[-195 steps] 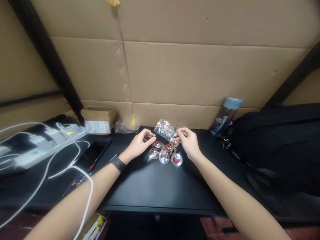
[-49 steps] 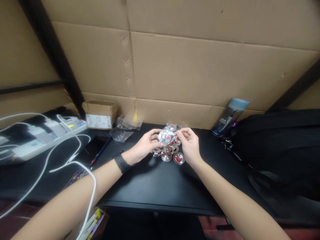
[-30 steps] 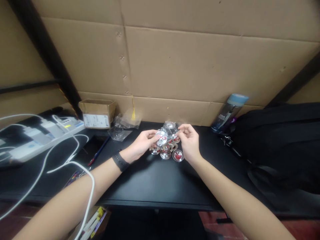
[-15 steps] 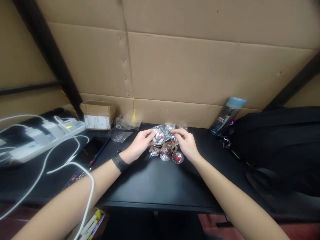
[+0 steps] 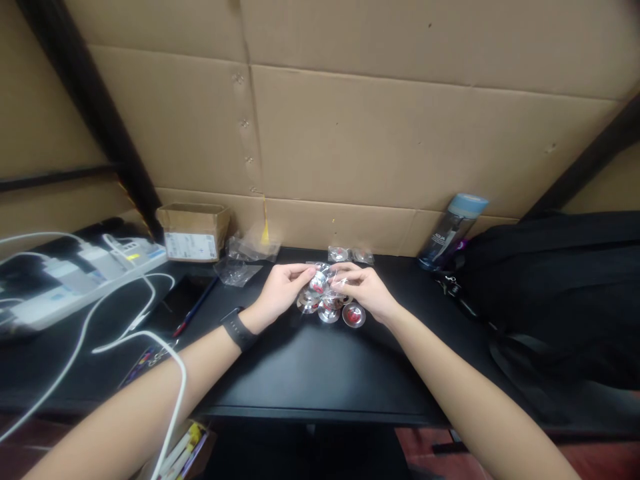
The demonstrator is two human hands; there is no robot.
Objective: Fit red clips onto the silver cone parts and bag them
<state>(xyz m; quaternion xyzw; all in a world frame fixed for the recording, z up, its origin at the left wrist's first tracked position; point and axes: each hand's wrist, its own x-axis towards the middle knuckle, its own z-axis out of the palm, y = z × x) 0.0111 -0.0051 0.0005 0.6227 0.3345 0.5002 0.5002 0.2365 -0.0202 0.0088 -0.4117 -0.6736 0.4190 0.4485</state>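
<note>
My left hand (image 5: 281, 295) pinches a shiny silver finger cymbal (image 5: 317, 283) with a red loop, held above the dark table. Close by on its right, my right hand (image 5: 367, 291) has its fingers closed on a clear plastic bag (image 5: 340, 279). Whether the cymbal is inside the bag or beside it I cannot tell. Below both hands lie several loose cymbals with red loops, among them a separate cymbal (image 5: 354, 315) at the right and another cymbal (image 5: 329, 313) nearer the middle. My hands partly cover the pile.
Two bagged cymbals (image 5: 339, 254) lie at the cardboard wall. Clear plastic bags (image 5: 240, 272) rest beside a small cardboard box (image 5: 193, 233). A power strip (image 5: 90, 283) with white cables and a phone (image 5: 183, 300) are at left. A bottle (image 5: 450, 233) and black bag (image 5: 555, 300) stand right.
My right hand has drawn nearer my left, its fingers now on the plastic. The bagged cymbals at the wall are now uncovered. The view has shifted slightly.
</note>
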